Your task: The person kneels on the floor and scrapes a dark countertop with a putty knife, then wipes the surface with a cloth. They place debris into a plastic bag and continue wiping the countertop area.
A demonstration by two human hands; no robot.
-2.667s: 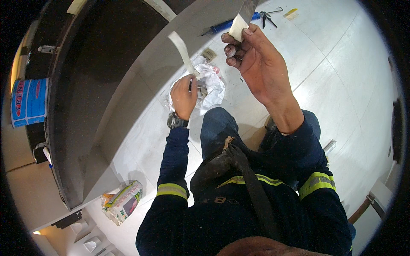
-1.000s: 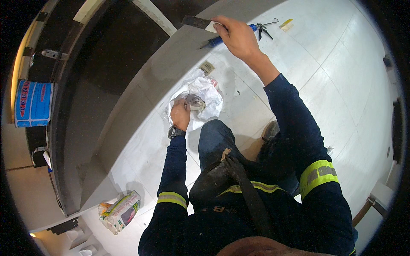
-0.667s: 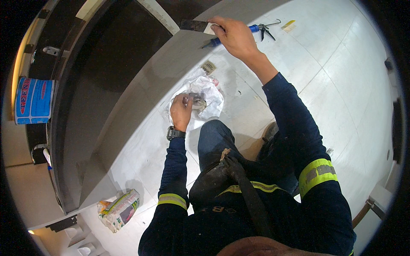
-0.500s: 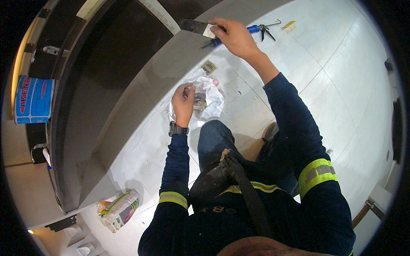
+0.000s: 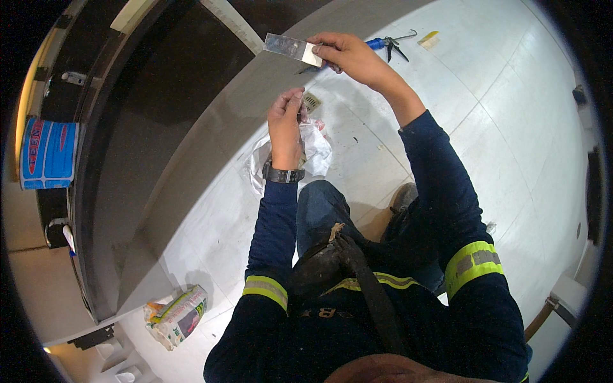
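My right hand [image 5: 350, 59] grips one end of a flat rectangular scraper plate [image 5: 285, 47]. Its far part looks shiny, and the end at my fingers is pale. Lower and to the left, my left hand [image 5: 285, 124] is closed in a pinch above the floor. Whatever its fingertips hold, if anything, is too small to name. Beneath that hand lies a crumpled white plastic bag [image 5: 317, 148] with greyish material inside, partly hidden by my wrist. A blue caulking gun [image 5: 378, 44] with a black trigger lies behind my right hand, its front part covered.
A small floor drain grate [image 5: 311, 102] is beside the bag. Farther right lies a small yellow-edged piece [image 5: 430, 39]. The dark curved counter [image 5: 191, 70] runs along the left, with a blue can [image 5: 52, 153] on it. A printed bag [image 5: 181, 317] stands at lower left.
My left hand has come up out of the white bag, away from me and slightly right. The scraper plate has tilted in my right hand, and its face now catches the light.
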